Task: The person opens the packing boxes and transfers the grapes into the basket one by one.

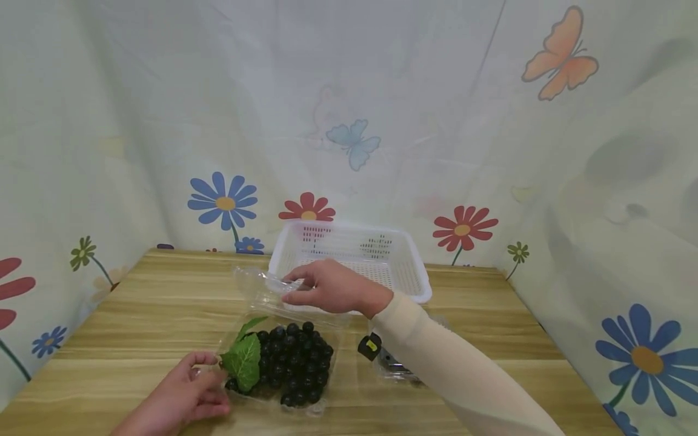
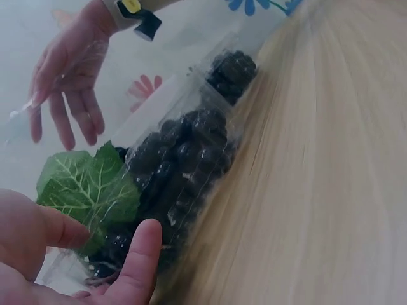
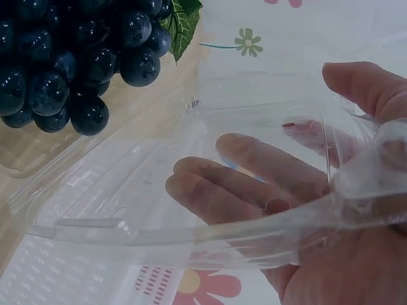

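Note:
A clear plastic box (image 1: pixel 332 369) holds a bunch of dark grapes (image 1: pixel 294 360) with a green leaf (image 1: pixel 242 363) at its left end. My left hand (image 1: pixel 188 390) holds the box's left side, thumb and a finger around the corner by the leaf in the left wrist view. Above the far side, my right hand (image 1: pixel 332 284) grips the raised clear lid (image 1: pixel 267 297) by its edge. In the right wrist view, several fingers (image 3: pixel 235 184) show through the lid, with the thumb on the other side of its rim.
Behind the box stands a white perforated basket (image 1: pixel 417 275), partly covered by the right hand. A second clear box with dark fruit (image 1: pixel 395 366) lies to the right, mostly hidden under the right sleeve (image 1: pixel 463 369). A flower-print curtain (image 1: pixel 354 72) encloses the wooden table (image 1: pixel 136 315).

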Available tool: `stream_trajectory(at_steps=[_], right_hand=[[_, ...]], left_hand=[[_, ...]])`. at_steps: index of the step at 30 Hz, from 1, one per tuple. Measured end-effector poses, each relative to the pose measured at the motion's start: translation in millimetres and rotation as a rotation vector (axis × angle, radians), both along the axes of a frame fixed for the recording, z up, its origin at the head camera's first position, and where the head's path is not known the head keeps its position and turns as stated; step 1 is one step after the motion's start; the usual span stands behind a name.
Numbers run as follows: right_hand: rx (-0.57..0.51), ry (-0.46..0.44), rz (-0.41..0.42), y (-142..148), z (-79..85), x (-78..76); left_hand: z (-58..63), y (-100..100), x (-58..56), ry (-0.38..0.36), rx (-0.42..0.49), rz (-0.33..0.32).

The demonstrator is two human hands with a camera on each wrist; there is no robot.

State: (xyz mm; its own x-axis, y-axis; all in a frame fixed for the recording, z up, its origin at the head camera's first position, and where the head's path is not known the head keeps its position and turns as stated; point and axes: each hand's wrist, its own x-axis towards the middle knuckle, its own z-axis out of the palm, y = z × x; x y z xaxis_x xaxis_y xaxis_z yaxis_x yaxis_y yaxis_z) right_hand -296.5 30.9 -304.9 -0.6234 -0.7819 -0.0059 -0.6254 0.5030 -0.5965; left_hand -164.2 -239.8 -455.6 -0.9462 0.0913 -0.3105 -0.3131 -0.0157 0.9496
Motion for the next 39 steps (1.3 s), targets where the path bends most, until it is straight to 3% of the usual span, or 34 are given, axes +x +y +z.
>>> stream_trajectory(at_steps=[3,6,12,17,23,31,39], right_hand=[[-0.004,-0.003,-0.003,0,0.9,0.1],[-0.008,-0.004,-0.009,0,1.2,-0.5],[-0.018,-0.043,-0.041,4,1.5,-0.3],[-0.056,-0.173,-0.092,9,0.9,2.2],[-0.126,-0.311,-0.15,13,1.0,7.5],[-0.198,-0.387,-0.162,16,-2.9,16.8],[-0.309,-0.5,-0.221,30,-14.9,35.0]], left_hand=[[-2.0,3,1.5,-0.033,0.052,-0.018],[-2.8,6,1.8,-0.04,0.075,0.015],[-2.3,3,-0.3,-0.01,0.0,0.076],[0.9,-11,-6.3,0.023,-0.092,0.076],[4.1,-31,-13.2,0.03,-0.179,0.056],[9.3,-52,-17.9,0.069,-0.287,0.0],[13.1,-68,-35.2,0.078,-0.321,-0.052]])
